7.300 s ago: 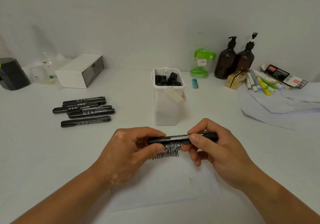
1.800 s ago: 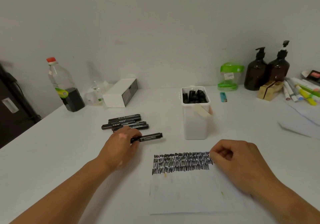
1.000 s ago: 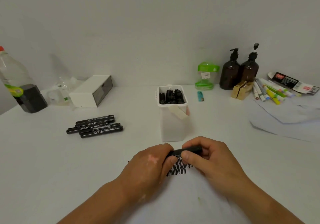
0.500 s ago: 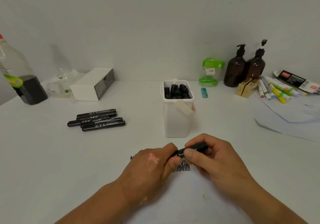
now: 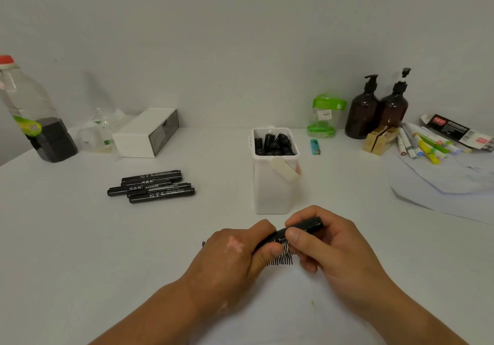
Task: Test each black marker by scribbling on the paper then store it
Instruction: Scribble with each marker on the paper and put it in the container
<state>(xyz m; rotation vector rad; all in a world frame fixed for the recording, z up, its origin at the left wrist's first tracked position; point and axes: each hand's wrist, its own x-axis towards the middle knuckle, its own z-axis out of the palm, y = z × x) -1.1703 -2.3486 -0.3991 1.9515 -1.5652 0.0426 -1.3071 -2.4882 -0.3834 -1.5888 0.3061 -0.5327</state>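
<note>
Hands meet at the near middle of the table (image 5: 66, 237), both clamped on one black marker (image 5: 302, 228). Your left hand (image 5: 235, 254) curls its fingers round the left part of the barrel, and your right hand (image 5: 328, 248) pinches the right part between thumb and fingers. The marker sits tilted, its right end higher and farther from you, with white lettering showing on the short stretch of barrel between your two grips. Its left end is hidden inside your left hand, so you cannot tell whether the cap is on or off. Beneath the marker lies the paper (image 5: 288, 312), and a band of black scribble (image 5: 283, 258) peeks out between and beside your hands. Just beyond your hands stands the white container (image 5: 272, 189), upright, with the black ends of the stored markers (image 5: 275, 144) showing at its mouth. Well to its left, a cluster of loose black markers (image 5: 152, 185) lies side by side on the table. Along the far edge, from left to right, you have a red-capped bottle (image 5: 29, 115), a white box (image 5: 145, 132), a small blue lighter (image 5: 315, 147), a green-lidded jar (image 5: 324, 116) and two brown pump bottles (image 5: 362, 112). Coloured pens (image 5: 422, 144) are fanned out above loose sheets (image 5: 441, 184) at the far right.
</note>
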